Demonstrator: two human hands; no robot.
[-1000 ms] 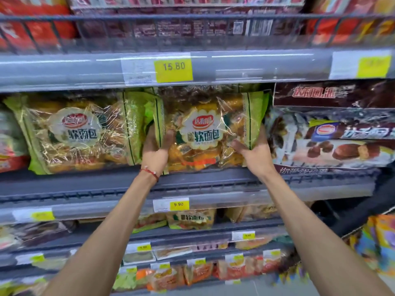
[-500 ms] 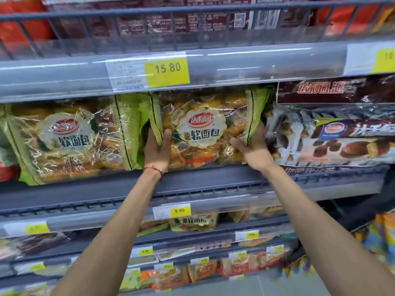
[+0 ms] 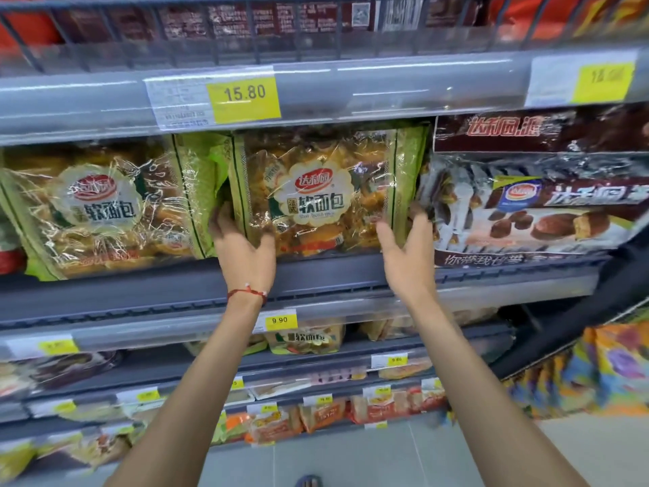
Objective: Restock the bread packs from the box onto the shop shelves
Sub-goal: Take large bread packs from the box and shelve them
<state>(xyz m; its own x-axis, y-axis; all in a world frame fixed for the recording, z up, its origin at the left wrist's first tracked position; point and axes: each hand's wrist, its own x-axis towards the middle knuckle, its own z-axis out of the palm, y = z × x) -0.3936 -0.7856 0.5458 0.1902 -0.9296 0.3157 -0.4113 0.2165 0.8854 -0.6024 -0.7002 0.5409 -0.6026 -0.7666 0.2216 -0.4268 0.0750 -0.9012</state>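
Hands [image 3: 326, 247] flank one of two bread packs [image 3: 323, 191].

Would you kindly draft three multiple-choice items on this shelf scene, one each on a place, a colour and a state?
1. Where does the bread pack between the hands stand?
A. On the shelf under the 15.80 price tag
B. On the floor
C. On the lowest shelf

2. What colour is the string bracelet on the left wrist?
A. Blue
B. Red
C. White

3. How are the left hand and right hand placed?
A. Both clenched into fists
B. Both hanging by the person's sides
C. Open, one at each lower side of the pack

Answers: 1 A, the tag sits on the shelf edge directly above the pack. 2 B, the thread shows red. 3 C, the fingers are spread at the pack's edges, with no closed grip.
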